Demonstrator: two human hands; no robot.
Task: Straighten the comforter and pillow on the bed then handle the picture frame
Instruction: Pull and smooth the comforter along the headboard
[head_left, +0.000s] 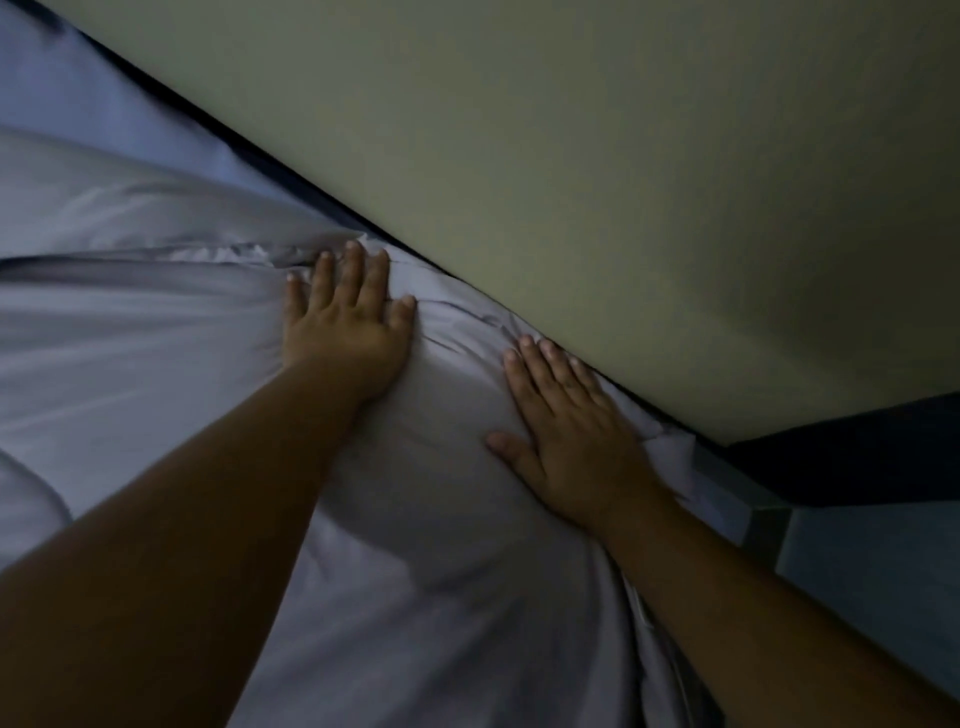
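A pale lavender-grey pillow (441, 415) lies puffed up against the wall, its far edge creased. My left hand (348, 322) presses flat on its upper left part, fingers spread toward a wrinkled seam. My right hand (566, 436) lies flat on the pillow's right side, fingertips almost at the wall, holding nothing. A comforter (114, 364) of the same pale fabric stretches away to the left with soft folds. No picture frame is in view.
A plain greenish-beige wall (623, 182) runs diagonally across the top right, with a dark gap (291, 171) between it and the bed. At the lower right a dark band (857, 457) and pale floor (883, 571) show beside the bed. The light is dim.
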